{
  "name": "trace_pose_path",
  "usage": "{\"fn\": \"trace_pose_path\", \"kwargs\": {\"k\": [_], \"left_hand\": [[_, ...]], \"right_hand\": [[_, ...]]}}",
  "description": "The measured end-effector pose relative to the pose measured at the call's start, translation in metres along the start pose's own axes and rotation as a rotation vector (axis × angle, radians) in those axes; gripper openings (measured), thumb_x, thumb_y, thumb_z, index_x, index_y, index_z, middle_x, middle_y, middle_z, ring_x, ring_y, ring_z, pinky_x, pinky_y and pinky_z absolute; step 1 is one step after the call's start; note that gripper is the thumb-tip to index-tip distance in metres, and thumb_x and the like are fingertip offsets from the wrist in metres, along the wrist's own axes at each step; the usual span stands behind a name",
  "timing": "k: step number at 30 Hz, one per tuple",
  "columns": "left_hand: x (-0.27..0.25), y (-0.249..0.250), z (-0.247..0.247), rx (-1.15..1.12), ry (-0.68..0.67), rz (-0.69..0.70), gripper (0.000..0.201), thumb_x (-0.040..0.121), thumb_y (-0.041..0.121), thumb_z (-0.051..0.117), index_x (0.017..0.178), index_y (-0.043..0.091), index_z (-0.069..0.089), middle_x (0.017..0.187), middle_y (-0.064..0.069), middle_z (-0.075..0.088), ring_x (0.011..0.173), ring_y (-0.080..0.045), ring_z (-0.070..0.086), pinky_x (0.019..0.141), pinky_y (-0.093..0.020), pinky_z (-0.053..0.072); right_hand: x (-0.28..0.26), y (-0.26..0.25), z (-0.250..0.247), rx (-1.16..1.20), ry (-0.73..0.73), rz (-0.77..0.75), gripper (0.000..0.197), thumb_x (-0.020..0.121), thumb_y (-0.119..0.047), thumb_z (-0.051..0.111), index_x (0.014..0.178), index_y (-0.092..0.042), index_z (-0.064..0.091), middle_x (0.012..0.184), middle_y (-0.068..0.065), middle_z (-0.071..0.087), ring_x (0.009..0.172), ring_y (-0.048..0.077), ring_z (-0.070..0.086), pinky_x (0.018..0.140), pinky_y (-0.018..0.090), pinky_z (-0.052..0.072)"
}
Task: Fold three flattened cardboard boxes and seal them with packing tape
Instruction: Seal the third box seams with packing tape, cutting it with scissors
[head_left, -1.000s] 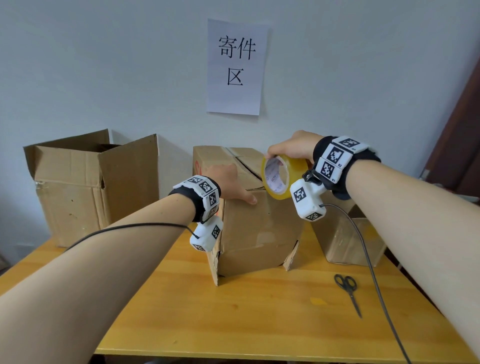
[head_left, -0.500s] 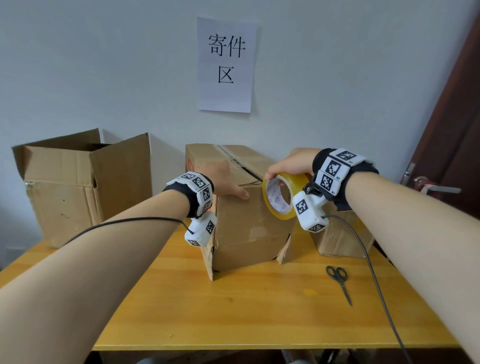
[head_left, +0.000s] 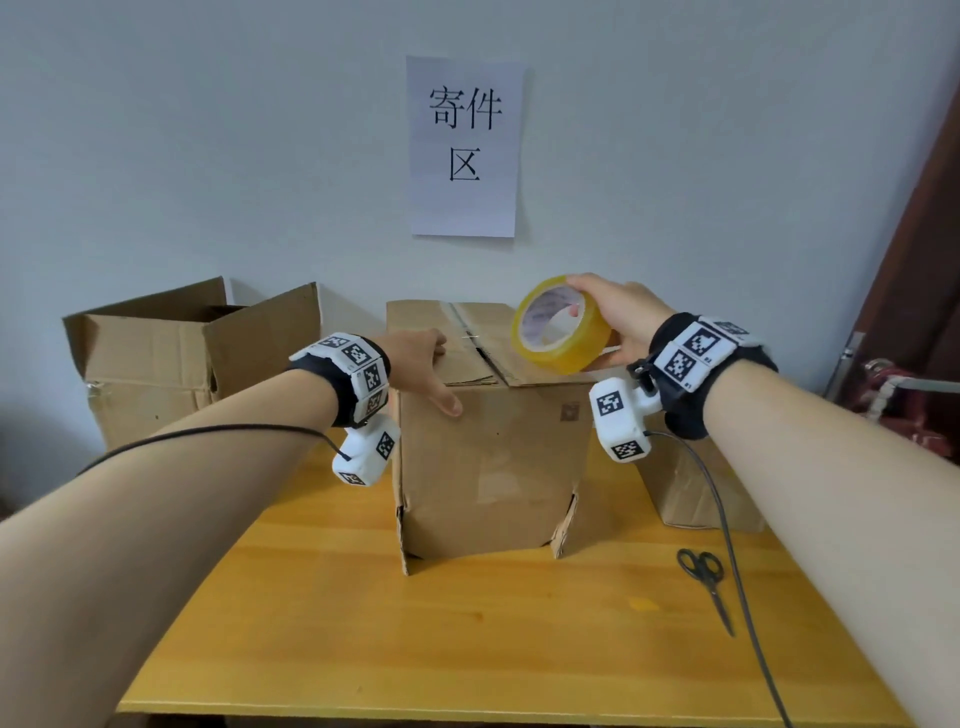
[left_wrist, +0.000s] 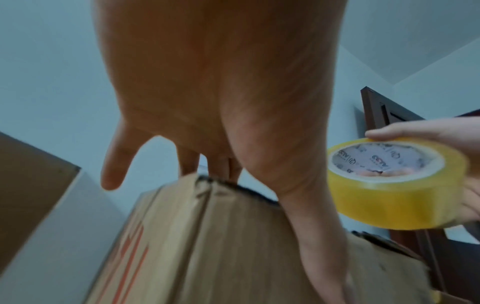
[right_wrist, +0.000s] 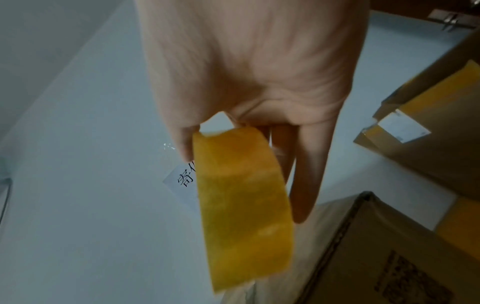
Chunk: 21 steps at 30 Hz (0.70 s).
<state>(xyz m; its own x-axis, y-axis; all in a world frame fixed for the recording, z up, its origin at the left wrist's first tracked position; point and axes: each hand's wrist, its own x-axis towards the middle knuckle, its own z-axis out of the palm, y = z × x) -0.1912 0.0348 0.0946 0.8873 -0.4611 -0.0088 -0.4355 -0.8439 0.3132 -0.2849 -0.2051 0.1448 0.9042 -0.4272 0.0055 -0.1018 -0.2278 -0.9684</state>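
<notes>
Yellow wooden surface (head_left: 467, 649) carries scissors (head_left: 707, 587) at the near right of the middle box (head_left: 493, 467). Left hand (head_left: 421, 371) lies flat, fingers relaxed, pressing the box's top flaps down. Right hand (head_left: 618, 322) grips the tape roll (head_left: 558, 327) over the unsealed seam. Judged light, stiff but crushable: best held at edges. Behind it, an open box (head_left: 156, 374), a third box (head_left: 696, 493), and a wall notice (head_left: 465, 145).
</notes>
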Motion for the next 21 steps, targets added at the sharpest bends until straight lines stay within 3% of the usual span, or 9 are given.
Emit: {"fn": "trace_pose_path", "kwargs": {"k": [4, 7, 11, 14, 15, 17, 19, 21], "left_hand": [[-0.005, -0.016, -0.012, 0.036, -0.075, 0.009, 0.115, 0.071, 0.043, 0.088, 0.157, 0.014, 0.018, 0.160, 0.001, 0.033, 0.145, -0.018, 0.035, 0.118, -0.032, 0.026], [-0.003, -0.018, -0.021, 0.055, -0.116, 0.017, 0.106, 0.078, 0.052, 0.079, 0.157, 0.016, 0.019, 0.160, 0.003, 0.034, 0.145, -0.017, 0.035, 0.120, -0.034, 0.025], [0.007, -0.004, -0.042, 0.124, -0.102, 0.005, 0.079, 0.088, 0.067, 0.057, 0.150, 0.019, 0.040, 0.149, 0.003, 0.050, 0.131, -0.018, 0.051, 0.114, -0.039, 0.036], [0.015, 0.014, -0.060, 0.147, -0.090, 0.045, 0.049, 0.098, 0.047, 0.056, 0.139, 0.019, 0.054, 0.128, 0.012, 0.058, 0.115, -0.015, 0.064, 0.082, -0.030, 0.049], [0.021, 0.020, -0.065, 0.113, -0.091, 0.056, 0.040, 0.100, 0.039, 0.056, 0.135, 0.020, 0.058, 0.124, 0.013, 0.060, 0.112, -0.014, 0.066, 0.077, -0.031, 0.052], [0.036, 0.028, -0.069, 0.040, -0.089, 0.062, 0.025, 0.099, 0.030, 0.058, 0.122, 0.022, 0.065, 0.120, 0.009, 0.065, 0.108, -0.013, 0.066, 0.084, -0.041, 0.059], [0.052, 0.032, -0.066, 0.017, -0.079, 0.079, 0.012, 0.098, 0.025, 0.061, 0.107, 0.023, 0.068, 0.114, 0.005, 0.067, 0.107, -0.013, 0.065, 0.085, -0.040, 0.060], [0.068, 0.036, -0.060, 0.035, -0.092, 0.097, 0.010, 0.097, 0.021, 0.061, 0.099, 0.025, 0.070, 0.112, 0.004, 0.067, 0.110, -0.015, 0.062, 0.084, -0.037, 0.061]], "right_hand": [[0.018, 0.005, 0.021, 0.211, -0.020, 0.034, 0.048, 0.089, -0.052, 0.066, 0.119, -0.015, 0.061, 0.119, 0.017, 0.066, 0.102, 0.039, 0.067, 0.077, 0.055, 0.060], [0.033, 0.008, 0.037, 0.379, -0.034, 0.067, 0.049, 0.093, -0.051, 0.063, 0.128, -0.018, 0.056, 0.127, 0.016, 0.061, 0.108, 0.040, 0.063, 0.085, 0.055, 0.057], [0.051, 0.018, 0.056, 0.543, -0.062, 0.101, 0.046, 0.094, -0.051, 0.061, 0.128, -0.020, 0.058, 0.127, 0.016, 0.063, 0.109, 0.041, 0.065, 0.093, 0.057, 0.054], [0.060, 0.024, 0.062, 0.689, -0.082, 0.128, 0.040, 0.094, -0.048, 0.062, 0.123, -0.022, 0.061, 0.126, 0.015, 0.063, 0.109, 0.039, 0.065, 0.087, 0.058, 0.057], [0.063, 0.025, 0.062, 0.740, -0.088, 0.141, 0.036, 0.095, -0.046, 0.062, 0.121, -0.022, 0.061, 0.125, 0.015, 0.063, 0.109, 0.039, 0.065, 0.083, 0.057, 0.058], [0.069, 0.029, 0.060, 0.804, -0.090, 0.165, 0.031, 0.097, -0.046, 0.060, 0.118, -0.023, 0.061, 0.125, 0.014, 0.062, 0.107, 0.040, 0.067, 0.076, 0.052, 0.061], [0.074, 0.034, 0.057, 0.820, -0.108, 0.194, 0.029, 0.097, -0.047, 0.057, 0.113, -0.023, 0.060, 0.126, 0.012, 0.063, 0.101, 0.041, 0.070, 0.069, 0.041, 0.058], [0.079, 0.038, 0.054, 0.855, -0.122, 0.210, 0.037, 0.098, -0.049, 0.055, 0.125, -0.024, 0.057, 0.128, 0.013, 0.063, 0.093, 0.040, 0.073, 0.066, 0.039, 0.054]]}}
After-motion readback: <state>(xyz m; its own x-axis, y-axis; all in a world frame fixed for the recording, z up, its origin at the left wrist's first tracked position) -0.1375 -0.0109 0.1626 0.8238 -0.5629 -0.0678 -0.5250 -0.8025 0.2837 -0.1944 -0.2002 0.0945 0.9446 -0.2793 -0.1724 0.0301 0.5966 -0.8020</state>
